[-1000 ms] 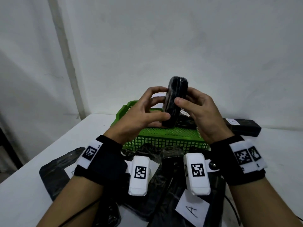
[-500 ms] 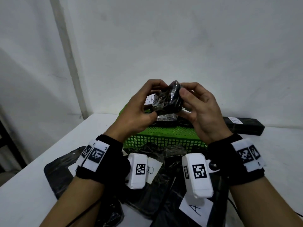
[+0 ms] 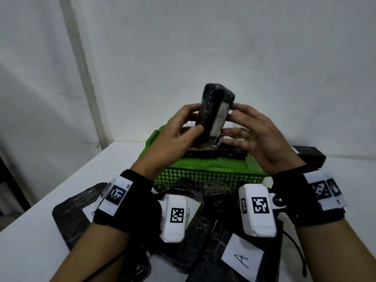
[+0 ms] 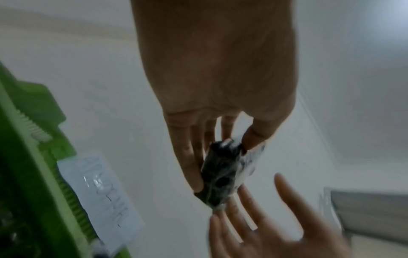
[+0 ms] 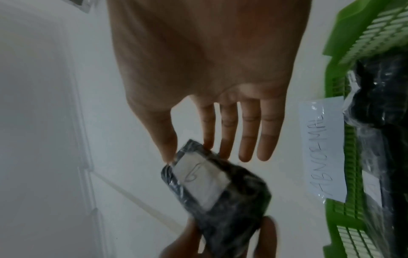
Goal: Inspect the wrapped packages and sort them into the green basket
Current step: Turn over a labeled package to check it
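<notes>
A black plastic-wrapped package [image 3: 211,110] stands upright above the green basket [image 3: 207,171], its white label turned to the right. My left hand [image 3: 193,119] grips its lower half, thumb in front and fingers behind. In the left wrist view the package [image 4: 223,176] sits pinched between thumb and fingers. My right hand [image 3: 232,121] has straight, spread fingers; in the right wrist view only its thumb and index tips touch the end of the package [image 5: 220,192], whose label bears a handwritten mark.
The basket [image 5: 353,34] holds black wrapped packages [image 5: 379,104] and carries a paper tag reading ABNORMAL [image 5: 324,150]. More black packages [image 3: 203,210] lie piled on the white table [image 3: 40,231] before it, one labelled A [image 3: 242,259]. A long black box [image 3: 309,154] lies at the right; a wall stands close behind.
The package has turned from a tilted, end-on pose to upright with its white label showing. My right hand's fingers have straightened and spread away from it; the left hand keeps hold.
</notes>
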